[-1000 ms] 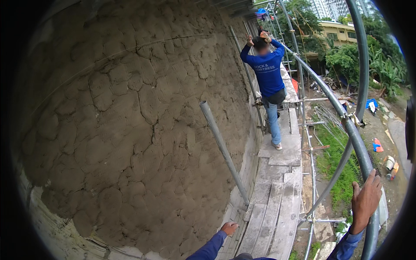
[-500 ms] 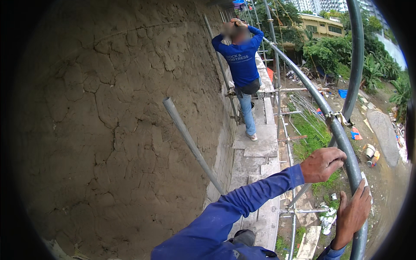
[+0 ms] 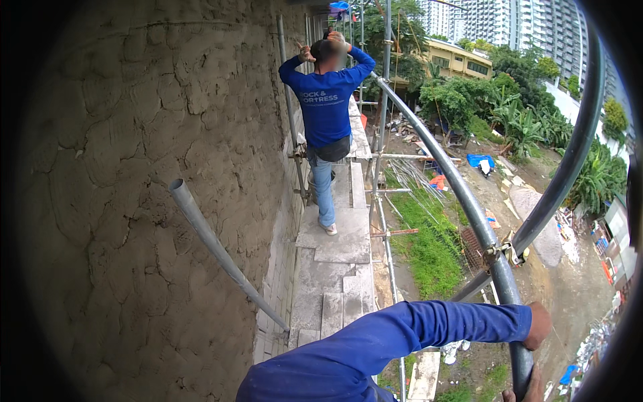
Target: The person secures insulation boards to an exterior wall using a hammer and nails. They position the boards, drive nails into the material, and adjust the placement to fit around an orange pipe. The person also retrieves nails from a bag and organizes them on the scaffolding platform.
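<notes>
A grey steel scaffold pipe (image 3: 483, 231) runs as a rail along the right side of the walkway, curving in this view. My left arm in its blue sleeve reaches across to it, and my left hand (image 3: 538, 327) hangs over its outer side, back of the hand up; the fingers are hidden. Just below, at the lower edge, my right hand (image 3: 534, 387) is wrapped on the same pipe, mostly cut off by the frame. Above both hands a metal clamp (image 3: 499, 252) joins this pipe to an upright one (image 3: 569, 161).
A co-worker (image 3: 325, 100) in a blue shirt stands ahead on the plank walkway (image 3: 341, 251), both hands raised to the head. Rough plastered wall (image 3: 154, 134) rises at left, with a loose-ended pipe (image 3: 224, 251) leaning by it. Ground with grass and debris lies far below at right.
The view has swung right, so the co-worker and wall sit farther left. My left hand has moved down the pipe and over its outer side; my right hand now shows only at the lower edge.
</notes>
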### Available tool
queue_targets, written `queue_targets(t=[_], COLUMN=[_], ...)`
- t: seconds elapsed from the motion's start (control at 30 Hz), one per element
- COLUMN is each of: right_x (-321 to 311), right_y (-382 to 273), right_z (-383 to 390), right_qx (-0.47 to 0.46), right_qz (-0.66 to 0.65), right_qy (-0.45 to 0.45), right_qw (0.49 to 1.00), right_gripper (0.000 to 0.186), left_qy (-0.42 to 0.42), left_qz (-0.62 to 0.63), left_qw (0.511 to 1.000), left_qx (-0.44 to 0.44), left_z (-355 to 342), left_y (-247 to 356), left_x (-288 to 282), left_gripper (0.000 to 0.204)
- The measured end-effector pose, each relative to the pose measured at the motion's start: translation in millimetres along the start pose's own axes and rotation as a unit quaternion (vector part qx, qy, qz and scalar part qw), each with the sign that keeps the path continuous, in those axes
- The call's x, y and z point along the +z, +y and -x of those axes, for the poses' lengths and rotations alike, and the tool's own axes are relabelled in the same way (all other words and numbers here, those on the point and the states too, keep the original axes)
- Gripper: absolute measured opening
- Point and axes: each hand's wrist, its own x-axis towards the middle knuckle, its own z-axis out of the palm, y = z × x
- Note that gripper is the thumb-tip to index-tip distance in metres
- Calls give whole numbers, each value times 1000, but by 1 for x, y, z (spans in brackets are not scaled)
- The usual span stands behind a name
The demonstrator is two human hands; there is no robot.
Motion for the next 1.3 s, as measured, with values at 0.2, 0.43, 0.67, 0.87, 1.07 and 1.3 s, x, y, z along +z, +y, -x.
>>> queue_targets(t=[0.2, 0.43, 0.67, 0.87, 1.07, 1.3], right_x=[-42, 34, 81, 99, 84, 77], right_y=[54, 125, 200, 248, 236, 262], right_z=[-71, -90, -82, -98, -118, -116], right_qx=[109, -66, -57, -21, -26, -30], right_qz=[-132, -31, -126, -182, -206, -264], right_qy=[-197, -202, -216, -200, -215, -237], right_qw=[965, 977, 967, 963, 954, 935], right_gripper=[39, 33, 34, 36, 38, 43], left_qy=[-14, 57, 163, -22, -173, -154], left_qz=[-9, 47, 102, 3, -89, -67], left_qw=[999, 997, 981, 995, 949, 946], left_qx=[39, -3, 17, -93, -247, -277], left_z=[-18, -52, -40, -43, -67, -74], left_y=[-7, -33, -50, -110, -122, -107], left_x=[0, 35, 24, 7, 18, 7], left_gripper=[26, 20, 22, 29, 43, 58])
